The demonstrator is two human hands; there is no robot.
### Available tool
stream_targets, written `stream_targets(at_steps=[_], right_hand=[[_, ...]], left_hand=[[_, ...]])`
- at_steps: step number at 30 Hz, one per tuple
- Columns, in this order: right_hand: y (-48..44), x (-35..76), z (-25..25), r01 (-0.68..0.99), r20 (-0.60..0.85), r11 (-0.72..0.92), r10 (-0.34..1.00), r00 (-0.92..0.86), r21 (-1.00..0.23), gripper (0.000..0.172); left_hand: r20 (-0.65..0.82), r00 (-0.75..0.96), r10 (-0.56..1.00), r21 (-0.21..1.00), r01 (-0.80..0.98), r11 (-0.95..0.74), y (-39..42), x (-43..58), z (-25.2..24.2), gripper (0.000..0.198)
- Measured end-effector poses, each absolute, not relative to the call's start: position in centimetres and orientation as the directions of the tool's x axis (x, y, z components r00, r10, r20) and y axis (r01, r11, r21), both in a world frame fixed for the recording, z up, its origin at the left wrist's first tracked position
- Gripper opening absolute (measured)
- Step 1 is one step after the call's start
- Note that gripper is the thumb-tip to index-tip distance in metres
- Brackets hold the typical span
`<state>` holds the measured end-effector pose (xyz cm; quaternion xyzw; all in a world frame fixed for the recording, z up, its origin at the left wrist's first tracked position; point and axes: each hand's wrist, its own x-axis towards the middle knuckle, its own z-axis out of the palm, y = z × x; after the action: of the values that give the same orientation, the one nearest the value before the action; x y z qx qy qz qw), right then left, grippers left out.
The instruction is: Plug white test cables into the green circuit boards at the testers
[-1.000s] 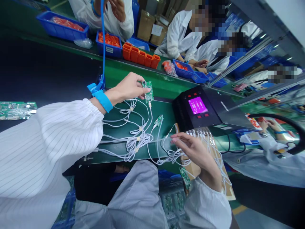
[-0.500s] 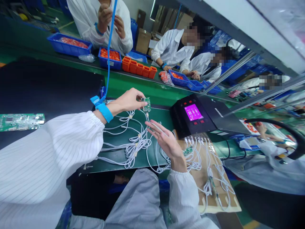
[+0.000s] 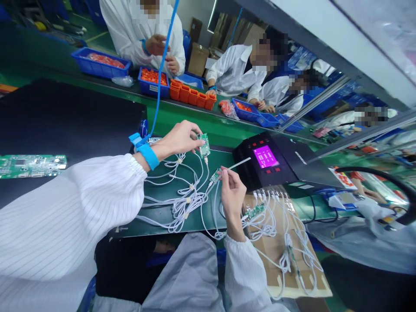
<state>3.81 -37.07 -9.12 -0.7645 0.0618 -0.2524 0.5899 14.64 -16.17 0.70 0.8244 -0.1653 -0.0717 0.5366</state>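
Circuit board is pinched in the left hand; the right hand seemingly pinches a pale strip.

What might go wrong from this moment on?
The plug in the board held by the left hand might work loose with a tug.
Looped cables lying together might snag when one is lifted.
The right hand, apparently pinching a thin white strip, might knock the smaller board beside it.
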Motion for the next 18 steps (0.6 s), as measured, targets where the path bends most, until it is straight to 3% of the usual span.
stream_targets(at_steps=[6,13,18], right_hand=[[-34.0,4.5,-7.0,0.306,0.418,-0.386,-0.251,0.873,-0.870,0.037],[-32.5,5.9,-5.9,0.434,0.672,-0.614,-0.220,0.707,-0.659,0.028],[-31.6,5.9,-6.0,0.440,0.754,-0.722,-0.171,0.634,-0.533,0.028]], left_hand=[[0.087,0.930,-0.356,0.880,-0.239,-0.409,-16.1,14.6,0.4,0.016],[0.168,0.884,-0.437,0.775,-0.392,-0.495,-15.9,14.6,0.2,0.009],[0.224,0.862,-0.455,0.733,-0.457,-0.504,-16.2,14.5,0.3,0.009]])
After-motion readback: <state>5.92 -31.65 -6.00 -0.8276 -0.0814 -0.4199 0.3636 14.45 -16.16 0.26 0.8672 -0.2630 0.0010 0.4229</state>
